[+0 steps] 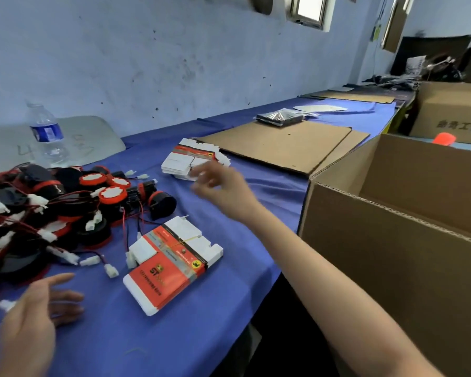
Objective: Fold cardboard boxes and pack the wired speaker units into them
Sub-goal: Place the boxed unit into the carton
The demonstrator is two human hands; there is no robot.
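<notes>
A banded stack of flat orange-white boxes (172, 265) lies beside tangled black-red wired speakers (65, 202), second stack (193, 159) beyond.

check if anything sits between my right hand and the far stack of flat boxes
Nothing visible does. The right hand is right at the near edge of the far stack of flat boxes. The speaker pile lies off to the left, the big carton to the right.

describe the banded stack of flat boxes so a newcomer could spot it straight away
Start at the blue-clothed table and find the tangled pile of speaker units at its left. Just right of it lies a stack of flat red-and-white boxes. Unlike the farther stack, a thin yellow band crosses it.
</notes>
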